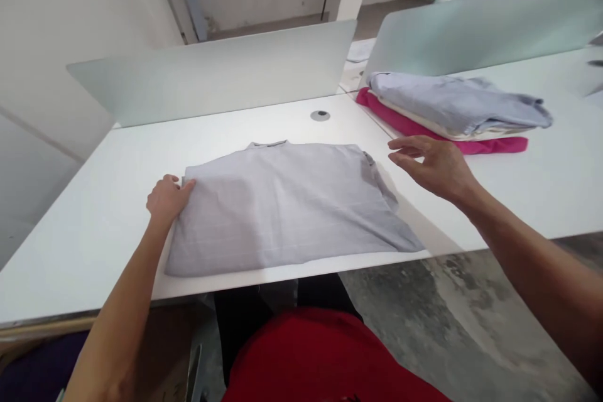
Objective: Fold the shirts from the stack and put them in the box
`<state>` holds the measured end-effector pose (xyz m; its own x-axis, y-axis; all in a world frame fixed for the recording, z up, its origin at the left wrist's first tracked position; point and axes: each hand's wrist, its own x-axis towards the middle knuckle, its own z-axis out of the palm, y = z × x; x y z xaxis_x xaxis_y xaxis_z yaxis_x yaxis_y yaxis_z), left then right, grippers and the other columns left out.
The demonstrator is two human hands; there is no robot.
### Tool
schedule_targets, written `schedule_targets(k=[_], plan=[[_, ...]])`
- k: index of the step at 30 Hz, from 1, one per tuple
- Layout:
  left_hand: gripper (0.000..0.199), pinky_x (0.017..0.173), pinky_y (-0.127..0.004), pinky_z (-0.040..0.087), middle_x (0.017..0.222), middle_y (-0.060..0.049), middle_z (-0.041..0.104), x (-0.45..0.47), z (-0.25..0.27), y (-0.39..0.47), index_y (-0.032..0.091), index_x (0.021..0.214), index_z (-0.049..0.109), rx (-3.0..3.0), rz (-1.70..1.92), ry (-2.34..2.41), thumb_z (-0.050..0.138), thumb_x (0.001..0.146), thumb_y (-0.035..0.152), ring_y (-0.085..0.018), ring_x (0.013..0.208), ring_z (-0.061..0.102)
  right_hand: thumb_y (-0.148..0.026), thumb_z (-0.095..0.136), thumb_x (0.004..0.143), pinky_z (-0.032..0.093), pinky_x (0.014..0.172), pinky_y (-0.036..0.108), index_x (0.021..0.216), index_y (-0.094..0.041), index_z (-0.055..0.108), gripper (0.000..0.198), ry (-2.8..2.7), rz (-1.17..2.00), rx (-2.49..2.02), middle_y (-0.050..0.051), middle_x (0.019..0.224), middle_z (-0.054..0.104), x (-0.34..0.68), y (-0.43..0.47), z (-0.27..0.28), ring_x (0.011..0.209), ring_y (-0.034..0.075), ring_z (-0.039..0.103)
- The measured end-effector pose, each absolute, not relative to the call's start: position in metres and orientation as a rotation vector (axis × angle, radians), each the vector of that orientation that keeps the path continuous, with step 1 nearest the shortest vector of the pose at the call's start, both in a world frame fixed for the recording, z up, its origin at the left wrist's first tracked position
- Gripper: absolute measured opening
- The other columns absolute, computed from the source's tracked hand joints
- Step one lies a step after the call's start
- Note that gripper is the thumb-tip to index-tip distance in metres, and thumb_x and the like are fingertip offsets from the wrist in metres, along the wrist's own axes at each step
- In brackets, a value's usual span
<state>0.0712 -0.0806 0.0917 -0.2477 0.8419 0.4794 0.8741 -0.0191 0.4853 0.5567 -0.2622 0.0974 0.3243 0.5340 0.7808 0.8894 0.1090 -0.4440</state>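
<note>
A light grey shirt [277, 207] lies folded on the white table, its collar at the far side and its lower fold along the table's near edge. My left hand [168, 198] is at the shirt's left edge, thumb on top of the cloth and fingers curled at the side, pinching the edge. My right hand [433, 163] hovers above the table to the right of the shirt, touching nothing, with its fingers extended and apart from the thumb. Some loose cloth bunches at the shirt's right side.
A stack of folded clothes [452, 103], grey-blue over cream and pink, rests at the right behind my right hand. Frosted divider panels [235, 72] stand along the table's back. A round cable hole [320, 115] sits in the tabletop [94, 220].
</note>
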Motion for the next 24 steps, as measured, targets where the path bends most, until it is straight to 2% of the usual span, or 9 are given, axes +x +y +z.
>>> schedule_targets(k=[3,7,12,16,20,24], plan=[[0.068,0.109,-0.056,0.050,0.139,-0.020,0.070,0.068,0.091,-0.085,0.016,0.137,0.060,-1.905,-1.042,-2.196,0.057,0.091,0.066,-0.042,0.132,0.062,-0.036,0.063,0.081,0.057,0.092,0.043,0.106,-0.016,0.076,0.035,-1.272,-0.373,-1.580,0.015,0.110,0.078,0.564,-0.278,0.081,0.097,0.028,0.074],[0.078,0.102,-0.057,0.052,0.137,-0.025,0.069,0.070,0.092,-0.093,0.014,0.135,0.063,-1.899,-0.898,-2.261,0.056,0.086,0.075,-0.047,0.129,0.063,-0.042,0.067,0.084,0.057,0.096,0.043,0.110,-0.017,0.075,0.037,-1.192,-0.276,-1.439,0.015,0.114,0.078,0.557,-0.289,0.063,0.103,0.028,0.073],[0.082,0.095,-0.057,0.054,0.135,-0.028,0.069,0.083,0.092,-0.115,0.010,0.136,0.061,-2.001,-0.778,-2.150,0.048,0.089,0.076,-0.048,0.123,0.066,-0.049,0.067,0.086,0.058,0.096,0.046,0.114,-0.017,0.075,0.043,-1.222,-0.236,-1.414,0.014,0.112,0.078,0.556,-0.292,0.041,0.102,0.029,0.074],[0.082,0.099,-0.057,0.052,0.137,-0.026,0.068,0.093,0.088,-0.137,0.006,0.141,0.054,-2.075,-0.740,-2.114,0.042,0.094,0.072,-0.049,0.125,0.065,-0.043,0.064,0.089,0.059,0.090,0.045,0.114,-0.017,0.076,0.038,-1.245,-0.173,-1.565,0.012,0.105,0.080,0.569,-0.294,0.028,0.092,0.028,0.076],[0.081,0.099,-0.054,0.054,0.138,-0.022,0.069,0.094,0.078,-0.148,0.008,0.151,0.048,-2.079,-0.847,-2.121,0.045,0.095,0.067,-0.047,0.123,0.067,-0.037,0.063,0.091,0.057,0.085,0.040,0.111,-0.016,0.078,0.033,-1.275,-0.150,-1.614,0.010,0.094,0.080,0.569,-0.285,0.035,0.083,0.025,0.075],[0.080,0.102,-0.053,0.054,0.142,-0.020,0.067,0.091,0.068,-0.145,0.011,0.157,0.043,-2.048,-0.967,-2.120,0.047,0.095,0.062,-0.045,0.126,0.066,-0.035,0.063,0.091,0.053,0.079,0.035,0.107,-0.015,0.079,0.031,-1.294,-0.210,-1.657,0.010,0.097,0.080,0.558,-0.262,0.054,0.085,0.024,0.073]])
